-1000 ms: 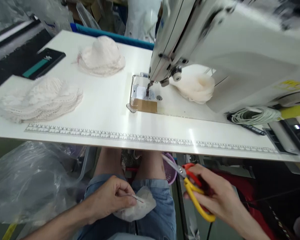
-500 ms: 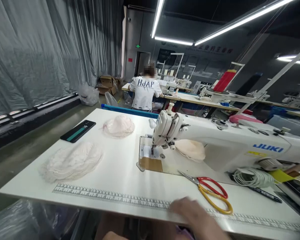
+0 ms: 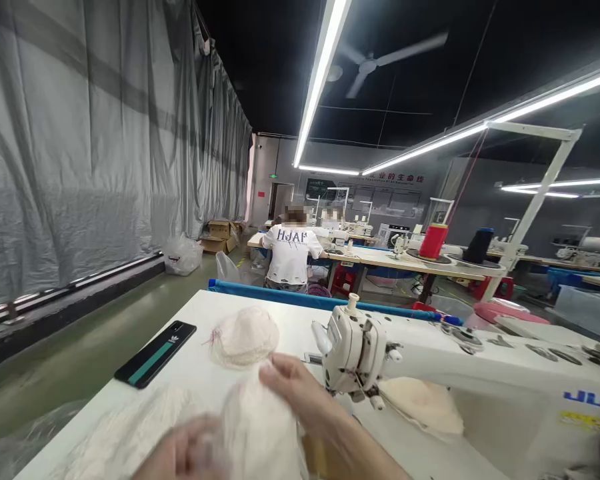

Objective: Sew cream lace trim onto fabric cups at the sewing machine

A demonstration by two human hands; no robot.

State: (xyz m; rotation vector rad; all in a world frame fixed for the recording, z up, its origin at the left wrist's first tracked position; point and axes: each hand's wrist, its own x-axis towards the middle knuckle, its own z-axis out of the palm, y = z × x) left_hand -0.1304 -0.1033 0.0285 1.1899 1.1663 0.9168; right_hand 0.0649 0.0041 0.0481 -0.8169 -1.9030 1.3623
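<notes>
A cream, cup-shaped fabric piece (image 3: 260, 427) is up in front of me above the table's near side, blurred by motion. Its upper edge is pinched between the thumb and fingers of my right hand (image 3: 297, 387). At the left edge of the piece is my left hand (image 3: 193, 447), fingers bent but smeared, so its grip does not show. Beneath and left of that hand lies a pile of white lacy fabric pieces (image 3: 135, 427). Farther back on the table sits another pale pink fabric stack (image 3: 245, 337) with loose threads.
To the right stands a white sewing machine (image 3: 353, 350), with a beige fabric piece (image 3: 423, 403) under its arm. A black phone (image 3: 155, 353) lies at the table's left edge. Behind the blue roll (image 3: 280, 295), a person in a white shirt (image 3: 290, 257) sits with their back to me.
My view has tipped upward. My right hand has left the table's front edge by the scissors and now holds the fabric piece. My left hand has come up beside it.
</notes>
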